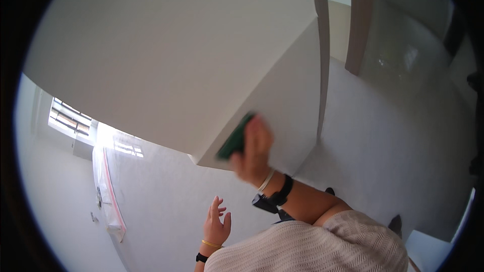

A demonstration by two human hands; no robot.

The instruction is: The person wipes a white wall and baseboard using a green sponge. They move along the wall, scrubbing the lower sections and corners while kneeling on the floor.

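My right hand [255,151] grips a dark green block or pad [236,138], blurred by motion, against or very close to the narrow side face of a pale wall [283,102]. The wall's long corner edge runs just to the left of the block. Lower down, my left hand [217,223] hangs in the air with its fingers apart and nothing in it. The exact kind of the block cannot be told.
A doorway with a brown frame [357,26] stands at the upper right. Plastic sheeting with a red strip [110,196] lies along the left wall near a barred window [70,119]. A pale, flat-topped object [429,251] is at the lower right.
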